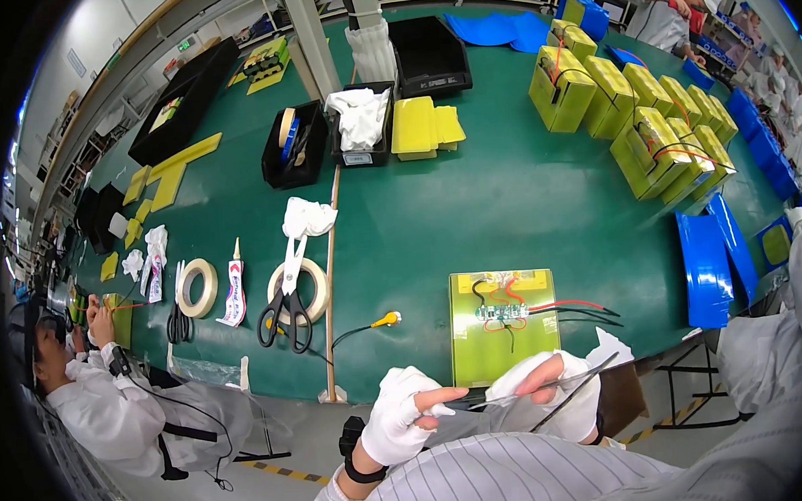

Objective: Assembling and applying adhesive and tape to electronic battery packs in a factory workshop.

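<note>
My left hand [402, 418] and my right hand [547, 392], both in white gloves with some fingertips bare, are close together at the table's near edge. Between them they pinch a thin, see-through film strip [478, 417] with dark edges; its exact kind is hard to make out. Just beyond my fingers a yellow-green battery pack [467, 352] lies on the table. On its top sits a small circuit board [501, 312] with red and black wires [565, 307], some running off to the right.
Scissors [285, 303], tape rolls [199, 288], a glue tube [235, 293] and a yellow-tipped cable [385, 320] lie left. Black bins [294, 156] and yellow sheets [414, 128] stand farther back. Several battery packs [652, 157] and blue sheets [704, 273] occupy the right. Co-workers [108, 415] sit on both sides.
</note>
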`<move>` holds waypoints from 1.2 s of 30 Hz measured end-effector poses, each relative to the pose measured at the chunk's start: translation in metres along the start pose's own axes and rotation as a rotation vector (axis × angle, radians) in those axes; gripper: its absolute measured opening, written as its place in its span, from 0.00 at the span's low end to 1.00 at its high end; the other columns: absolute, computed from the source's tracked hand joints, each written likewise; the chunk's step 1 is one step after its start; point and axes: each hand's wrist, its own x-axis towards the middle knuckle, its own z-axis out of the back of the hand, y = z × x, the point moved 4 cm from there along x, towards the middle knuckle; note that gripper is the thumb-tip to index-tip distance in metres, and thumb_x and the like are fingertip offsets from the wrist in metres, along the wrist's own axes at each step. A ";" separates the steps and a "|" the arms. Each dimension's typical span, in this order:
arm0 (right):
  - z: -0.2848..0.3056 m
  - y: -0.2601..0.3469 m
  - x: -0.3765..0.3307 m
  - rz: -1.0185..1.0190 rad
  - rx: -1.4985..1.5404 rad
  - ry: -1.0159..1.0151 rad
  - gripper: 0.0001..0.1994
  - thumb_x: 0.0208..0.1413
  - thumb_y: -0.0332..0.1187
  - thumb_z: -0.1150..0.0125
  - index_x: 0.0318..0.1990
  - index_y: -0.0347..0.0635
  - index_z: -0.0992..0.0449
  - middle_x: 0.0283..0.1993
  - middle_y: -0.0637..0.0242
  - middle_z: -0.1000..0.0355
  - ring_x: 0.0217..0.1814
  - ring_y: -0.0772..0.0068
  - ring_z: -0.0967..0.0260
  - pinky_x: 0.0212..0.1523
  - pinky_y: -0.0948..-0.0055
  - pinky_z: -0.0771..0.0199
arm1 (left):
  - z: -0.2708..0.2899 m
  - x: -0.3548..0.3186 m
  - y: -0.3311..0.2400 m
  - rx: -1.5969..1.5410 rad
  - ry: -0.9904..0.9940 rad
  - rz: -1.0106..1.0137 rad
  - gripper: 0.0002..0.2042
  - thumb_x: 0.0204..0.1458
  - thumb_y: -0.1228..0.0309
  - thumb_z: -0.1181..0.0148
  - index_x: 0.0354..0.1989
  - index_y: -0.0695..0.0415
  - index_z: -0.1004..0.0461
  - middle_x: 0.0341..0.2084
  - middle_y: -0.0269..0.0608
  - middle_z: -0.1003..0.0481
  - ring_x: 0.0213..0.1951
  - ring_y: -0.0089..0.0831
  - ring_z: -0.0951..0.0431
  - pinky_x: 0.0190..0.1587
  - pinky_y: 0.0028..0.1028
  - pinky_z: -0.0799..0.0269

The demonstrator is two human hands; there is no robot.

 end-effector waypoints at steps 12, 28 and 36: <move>-0.016 0.006 0.007 0.106 -0.325 0.259 0.11 0.53 0.35 0.32 0.36 0.35 0.22 0.43 0.57 0.19 0.40 0.60 0.20 0.41 0.69 0.21 | -0.005 -0.002 -0.003 0.093 -0.038 -0.076 0.10 0.57 0.62 0.42 0.42 0.53 0.21 0.29 0.33 0.27 0.31 0.35 0.29 0.40 0.35 0.41; -0.023 0.011 0.010 0.434 -0.437 0.245 0.12 0.56 0.41 0.34 0.41 0.45 0.25 0.41 0.63 0.20 0.37 0.57 0.21 0.37 0.63 0.21 | -0.010 0.000 0.000 -0.231 0.061 0.003 0.19 0.67 0.56 0.57 0.38 0.56 0.22 0.23 0.36 0.30 0.26 0.37 0.32 0.37 0.34 0.42; -0.024 0.010 0.012 0.424 -0.475 0.279 0.12 0.55 0.40 0.32 0.40 0.44 0.24 0.38 0.64 0.21 0.32 0.58 0.24 0.32 0.64 0.25 | -0.010 0.001 -0.001 -0.210 0.074 -0.004 0.20 0.67 0.56 0.57 0.38 0.56 0.22 0.23 0.37 0.30 0.26 0.38 0.32 0.38 0.34 0.41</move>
